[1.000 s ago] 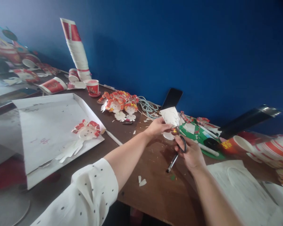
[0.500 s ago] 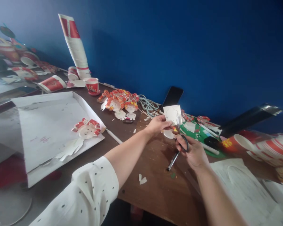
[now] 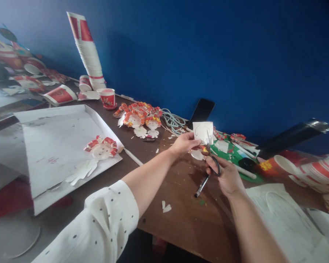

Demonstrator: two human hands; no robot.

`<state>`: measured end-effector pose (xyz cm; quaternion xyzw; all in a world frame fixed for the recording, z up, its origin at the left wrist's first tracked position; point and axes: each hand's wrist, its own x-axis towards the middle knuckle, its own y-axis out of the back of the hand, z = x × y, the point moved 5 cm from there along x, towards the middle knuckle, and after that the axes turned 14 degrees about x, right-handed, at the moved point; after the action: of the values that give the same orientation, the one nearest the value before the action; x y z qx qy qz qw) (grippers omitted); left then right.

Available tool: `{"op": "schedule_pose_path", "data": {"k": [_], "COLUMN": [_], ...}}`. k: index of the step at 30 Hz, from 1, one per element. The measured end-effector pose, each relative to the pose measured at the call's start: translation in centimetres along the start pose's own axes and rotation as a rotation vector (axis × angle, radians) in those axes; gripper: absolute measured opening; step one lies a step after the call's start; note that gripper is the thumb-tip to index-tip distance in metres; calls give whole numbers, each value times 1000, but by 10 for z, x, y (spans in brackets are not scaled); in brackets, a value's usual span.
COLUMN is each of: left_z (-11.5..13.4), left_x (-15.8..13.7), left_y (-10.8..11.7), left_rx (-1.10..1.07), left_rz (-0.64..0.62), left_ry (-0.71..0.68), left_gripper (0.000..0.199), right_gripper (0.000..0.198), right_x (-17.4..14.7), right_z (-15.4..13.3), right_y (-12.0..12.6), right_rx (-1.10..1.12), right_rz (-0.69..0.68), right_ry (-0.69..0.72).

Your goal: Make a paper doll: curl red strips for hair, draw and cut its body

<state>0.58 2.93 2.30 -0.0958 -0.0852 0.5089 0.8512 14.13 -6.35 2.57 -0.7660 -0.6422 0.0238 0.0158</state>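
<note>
A small white piece of paper (image 3: 202, 130) with a drawn outline is pinched at its lower left by my left hand (image 3: 184, 144). My right hand (image 3: 227, 175) is closed around the dark handles of a pair of scissors (image 3: 216, 166). Their blades point up at the paper's lower edge; whether they are open there is too small to tell. Just below the paper, a round white cutout (image 3: 197, 155) with red and yellow trim lies on the brown table (image 3: 175, 219). Under my right hand rests a black pen (image 3: 202, 186).
Several paper figures (image 3: 138, 118) lie in a pile beside a coiled pale cable (image 3: 172, 120). A phone (image 3: 201, 112) leans against the blue wall. At left sit a white tray (image 3: 60, 142) and a tall stack of cups (image 3: 89, 54). A green sheet (image 3: 227, 155) holds scraps.
The piece of paper has turned slightly and sits a little farther right, with both hands still gripping as before. The whole view has shifted slightly.
</note>
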Motion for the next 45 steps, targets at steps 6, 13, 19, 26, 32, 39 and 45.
{"op": "schedule_pose_path", "data": {"k": [6, 13, 19, 26, 32, 39, 45], "left_z": [0, 3, 4, 0, -4, -3, -4], "left_x": [0, -2, -2, 0, 3, 2, 2], "left_y": [-1, -1, -1, 1, 4, 3, 3], "left_rx": [27, -7, -1, 25, 56, 72, 83], "left_rz": [-8, 14, 1, 0, -8, 2, 10], "left_ry": [-8, 17, 20, -10, -15, -4, -15], "left_gripper": [5, 5, 8, 8, 10, 8, 8], "right_gripper": [34, 40, 40, 41, 39, 38, 40], "right_x": [0, -2, -2, -3, -3, -4, -4], "right_z": [-2, -7, -8, -8, -9, -11, -9], "right_y": [1, -1, -3, -3, -4, -5, -5], "right_rx": [-55, -139, -148, -150, -157, -210, -211], "right_rz": [24, 24, 3, 7, 2, -9, 11], "right_ry": [21, 42, 54, 46, 54, 73, 71]}}
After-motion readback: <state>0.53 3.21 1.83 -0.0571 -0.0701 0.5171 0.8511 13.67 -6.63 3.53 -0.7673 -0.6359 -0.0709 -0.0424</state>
